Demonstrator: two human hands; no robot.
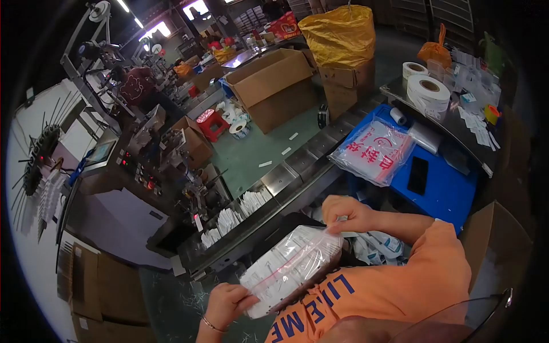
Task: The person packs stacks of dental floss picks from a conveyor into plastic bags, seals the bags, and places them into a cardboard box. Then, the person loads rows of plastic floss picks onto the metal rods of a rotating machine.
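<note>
A: Remote log, item one. Where do I have the main piece?

B: Clear-wrapped packet [303,246], one, white contents. I find it in front of the orange shirt [389,286], directly between the two hands. Long axis: slantwise, from the left hand [229,303] at its near-left end up to the right hand [349,214] at its far-right corner. Neither hand is nearer; both touch it.

A: State of hands?

B: Well apart. Left: thumb over the end, fingers curled beneath, clamped on the packet. Right: pinched on the corner of the film. One bracelet [214,324], left wrist.

A: Markings?

B: Packet: a reddish line lengthwise; the fine marks beneath are too small for me to read. Shirt: "LIKE ME", dark capitals. Printed bag [374,150], on the blue tray [443,191]: large red Chinese characters; I make out what may be 加, but glare and creases leave me unsure of the rest.

A: Remaining stock?

B: Black phone [418,174], same tray, just beside the bag. White roll [429,97], beyond the tray, print too small. White slips [230,222], bunched along the metal table [284,178]. White-and-blue pouches [374,248], below the right forearm, lettering illegible to me.
</note>
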